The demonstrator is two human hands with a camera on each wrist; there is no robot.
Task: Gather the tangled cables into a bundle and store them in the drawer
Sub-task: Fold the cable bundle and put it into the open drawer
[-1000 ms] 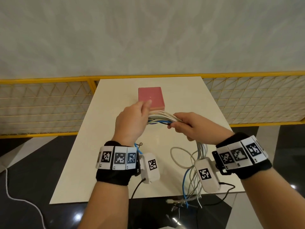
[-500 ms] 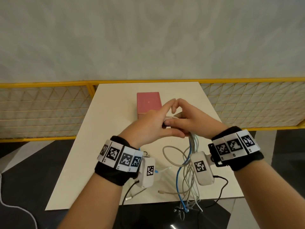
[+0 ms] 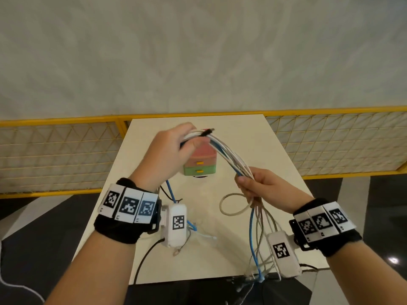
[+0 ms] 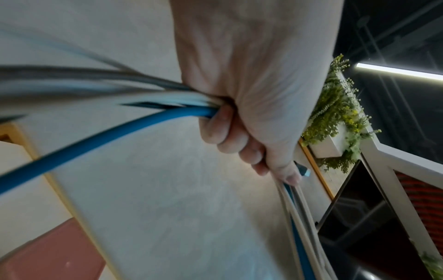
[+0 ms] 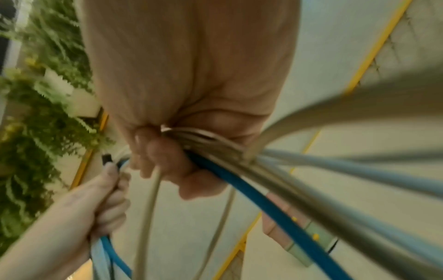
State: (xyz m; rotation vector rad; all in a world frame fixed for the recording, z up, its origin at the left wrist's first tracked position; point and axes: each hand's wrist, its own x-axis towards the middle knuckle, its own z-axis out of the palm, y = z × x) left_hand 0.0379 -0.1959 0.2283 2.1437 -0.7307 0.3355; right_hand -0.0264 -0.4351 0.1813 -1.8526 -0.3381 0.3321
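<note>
Cream table (image 3: 275, 164) stood against yellow mesh fence (image 3: 55, 155); pale wall (image 3: 198, 51) behind; green plants (image 4: 335, 113) beside fence.

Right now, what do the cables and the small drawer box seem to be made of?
Cables: flexible plastic or rubber sheathing, smooth, white, grey and blue; they bend between both hands. Drawer box: probably matte plastic, pink and green with yellow handles.

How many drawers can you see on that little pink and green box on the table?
2. A pink drawer with a yellow handle sits on top, a green drawer with a yellow handle directly below. Both look closed; the left hand hides part of the box.
</note>
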